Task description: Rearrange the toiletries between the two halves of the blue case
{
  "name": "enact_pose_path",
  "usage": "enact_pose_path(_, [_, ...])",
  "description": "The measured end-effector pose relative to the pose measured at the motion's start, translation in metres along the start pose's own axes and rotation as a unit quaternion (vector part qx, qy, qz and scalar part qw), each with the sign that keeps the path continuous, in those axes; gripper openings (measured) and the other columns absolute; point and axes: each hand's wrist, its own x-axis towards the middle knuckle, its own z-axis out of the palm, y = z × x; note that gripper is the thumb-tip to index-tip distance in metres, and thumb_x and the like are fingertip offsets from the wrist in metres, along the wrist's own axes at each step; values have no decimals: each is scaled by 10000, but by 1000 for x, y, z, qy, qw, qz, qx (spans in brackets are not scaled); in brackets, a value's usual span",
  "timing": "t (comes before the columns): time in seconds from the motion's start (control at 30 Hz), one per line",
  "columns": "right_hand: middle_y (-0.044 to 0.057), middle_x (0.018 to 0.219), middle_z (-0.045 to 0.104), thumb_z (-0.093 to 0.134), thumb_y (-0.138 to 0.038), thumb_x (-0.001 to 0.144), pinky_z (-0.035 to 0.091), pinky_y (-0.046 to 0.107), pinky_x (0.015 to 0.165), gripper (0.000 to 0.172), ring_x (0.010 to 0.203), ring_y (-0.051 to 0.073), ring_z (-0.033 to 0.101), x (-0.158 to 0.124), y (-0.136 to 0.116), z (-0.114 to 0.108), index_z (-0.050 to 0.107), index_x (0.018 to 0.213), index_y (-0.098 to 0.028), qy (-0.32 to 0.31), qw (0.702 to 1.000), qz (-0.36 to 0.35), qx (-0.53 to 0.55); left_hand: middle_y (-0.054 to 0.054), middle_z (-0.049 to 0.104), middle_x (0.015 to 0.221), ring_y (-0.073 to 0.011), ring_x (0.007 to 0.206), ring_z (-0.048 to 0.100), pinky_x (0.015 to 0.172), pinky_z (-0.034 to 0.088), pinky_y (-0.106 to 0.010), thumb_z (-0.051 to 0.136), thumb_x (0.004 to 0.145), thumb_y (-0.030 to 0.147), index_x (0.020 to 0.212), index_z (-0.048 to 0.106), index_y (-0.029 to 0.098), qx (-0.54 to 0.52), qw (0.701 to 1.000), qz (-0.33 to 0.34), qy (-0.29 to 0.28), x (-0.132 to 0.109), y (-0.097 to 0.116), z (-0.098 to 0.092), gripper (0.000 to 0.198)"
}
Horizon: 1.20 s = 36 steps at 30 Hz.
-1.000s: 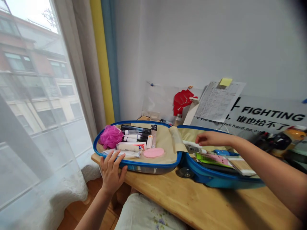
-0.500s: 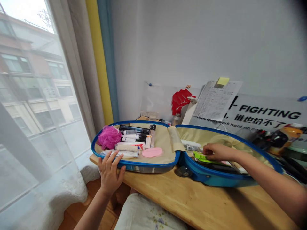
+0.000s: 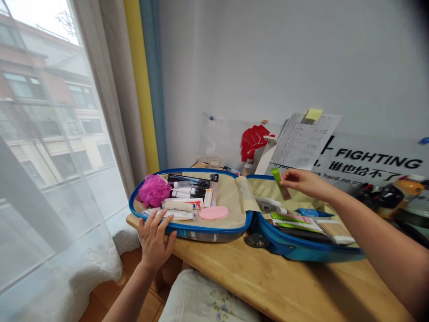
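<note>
A blue-rimmed suitcase [image 3: 204,236] lies spread apart on a wooden table. My left hand [image 3: 156,239] rests on the front rim of its left half, fingers spread, holding nothing. In that half are a pink bath puff [image 3: 154,191], a pink oval case [image 3: 213,212], several white tubes and dark packaged items. Above the right half, my right hand [image 3: 298,181] pinches a small green packet [image 3: 276,175], its lower part darker. Below it lie more green and pink packets [image 3: 291,218], a blue tube [image 3: 310,212], white tubes [image 3: 268,205] and a pack of cotton swabs [image 3: 335,230].
Along the wall behind stand a clipboard with papers [image 3: 301,141], a small bottle [image 3: 247,167] and an orange-labelled bottle [image 3: 404,192] at the right. A curtain [image 3: 140,89] and window are on the left. The wooden table [image 3: 284,281] extends toward the right front.
My right hand has lifted the green packet up out of the suitcase's right half, uncovering the blue tube and other items there. My left hand stays on the rim.
</note>
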Motion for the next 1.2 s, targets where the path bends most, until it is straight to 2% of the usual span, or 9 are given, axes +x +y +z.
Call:
enact_pose_path(0.1, [36, 767, 640, 488, -346, 866, 490, 256, 805, 148, 740, 108, 606, 19, -38, 14, 464, 864, -200, 41, 994, -11, 102, -128, 586, 1226, -278, 1324, 384, 1156, 114, -512, 504, 873, 270, 1245, 527, 200, -2, 1000, 0, 0, 1, 1, 0, 379])
enact_pose_path(0.17, [36, 789, 647, 516, -339, 873, 521, 258, 780, 154, 728, 103, 629, 32, -63, 33, 477, 848, -192, 13, 988, -4, 153, -129, 585, 1221, -276, 1324, 382, 1156, 116, -511, 503, 875, 268, 1230, 533, 196, -2, 1000, 1, 0, 2, 1, -1, 364])
enact_pose_path(0.27, [39, 777, 658, 587, -316, 854, 544, 241, 667, 172, 679, 110, 656, 51, -94, 69, 502, 804, -175, -50, 980, 18, 193, -138, 578, 1223, -273, 1326, 374, 1155, 118, -512, 499, 879, 260, 1215, 533, 184, 2, 1000, 5, -3, 2, 2, -1, 346])
enact_pose_path(0.4, [18, 658, 643, 635, -299, 836, 527, 208, 558, 214, 572, 99, 639, 74, -115, 110, 521, 726, -154, -113, 971, 55, 201, -142, 575, 1225, -269, 1325, 375, 1155, 117, -506, 493, 881, 257, 1220, 523, 174, 9, 1000, 11, -3, 1, 1, -1, 350])
enact_pose_path(0.6, [-25, 580, 592, 598, -299, 870, 486, 193, 487, 202, 491, 74, 582, 93, -116, 137, 557, 752, -139, -155, 968, 97, 172, -126, 573, 1257, -277, 1326, 388, 1154, 120, -503, 503, 866, 261, 1254, 518, 202, 3, 1000, -3, -7, -2, 0, 1, 392])
enact_pose_path(0.83, [9, 870, 622, 535, -374, 913, 510, 225, 585, 274, 674, 72, 581, 96, -105, 152, 594, 1021, -129, -164, 974, 116, 109, -135, 578, 1240, -281, 1332, 375, 1156, 111, -512, 501, 869, 267, 1248, 520, 190, 3, 1000, 2, -3, -1, 0, 0, 387])
enact_pose_path(1.2, [21, 894, 635, 522, -410, 913, 525, 260, 647, 294, 723, 88, 597, 97, -99, 161, 608, 994, -141, -151, 983, 99, 15, -131, 580, 1242, -279, 1333, 376, 1158, 118, -508, 501, 871, 261, 1259, 518, 197, -5, 1000, -3, -2, 1, 1, -1, 393])
